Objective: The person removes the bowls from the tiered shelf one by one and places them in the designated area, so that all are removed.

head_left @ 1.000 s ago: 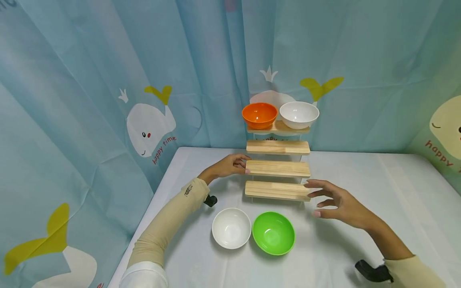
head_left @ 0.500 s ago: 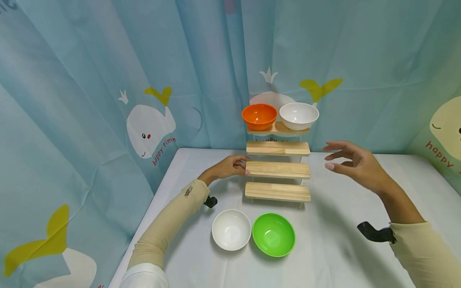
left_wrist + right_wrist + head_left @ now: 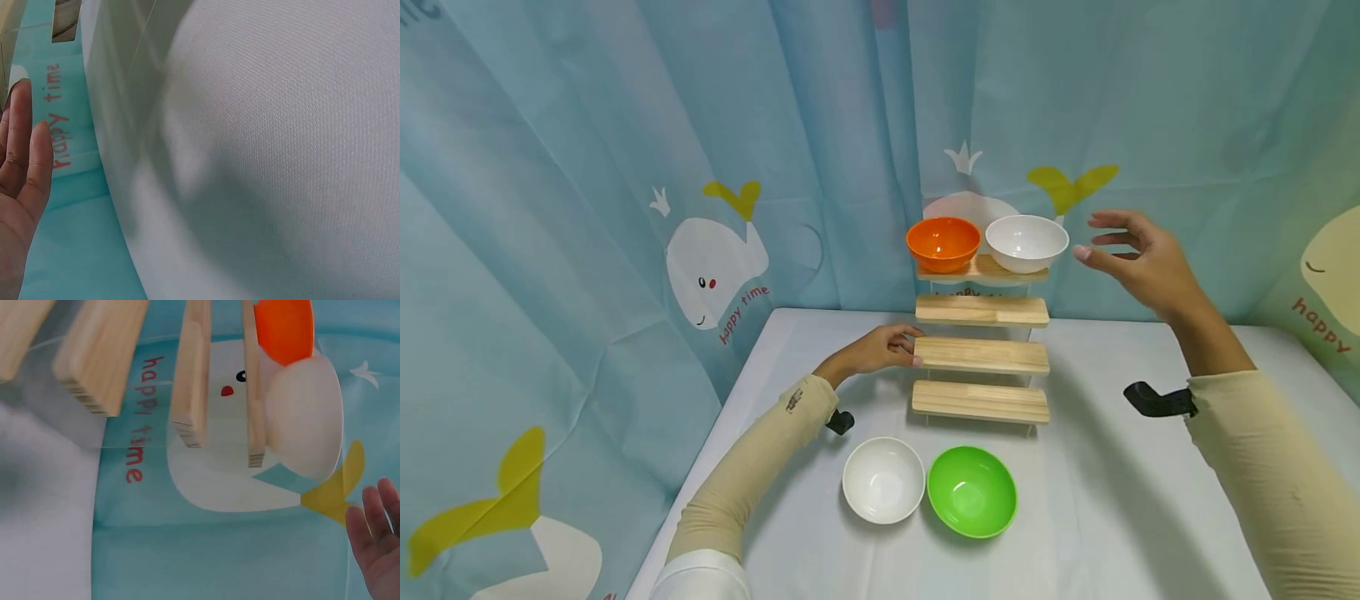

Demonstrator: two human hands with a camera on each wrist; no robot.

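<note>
A four-step wooden display stand (image 3: 982, 356) with clear side supports stands toward the back of the table. My left hand (image 3: 880, 348) holds the left end of its third board from the top, thumb at the front corner and forefinger at the back. On the top board sit an orange bowl (image 3: 943, 245) and a white bowl (image 3: 1027, 243), side by side. My right hand (image 3: 1146, 258) is in the air just right of that white bowl, fingers loosely bent, apart from it. In the right wrist view, its fingers (image 3: 375, 515) hold nothing.
A second white bowl (image 3: 883, 481) and a green bowl (image 3: 972, 492) rest side by side on the white tablecloth (image 3: 1112, 500) in front of the stand. A blue printed curtain (image 3: 850, 150) hangs behind and at the sides.
My right hand has risen from beside the lowest board to the height of the top bowls. My left hand stays at the stand. The bowls have not moved.
</note>
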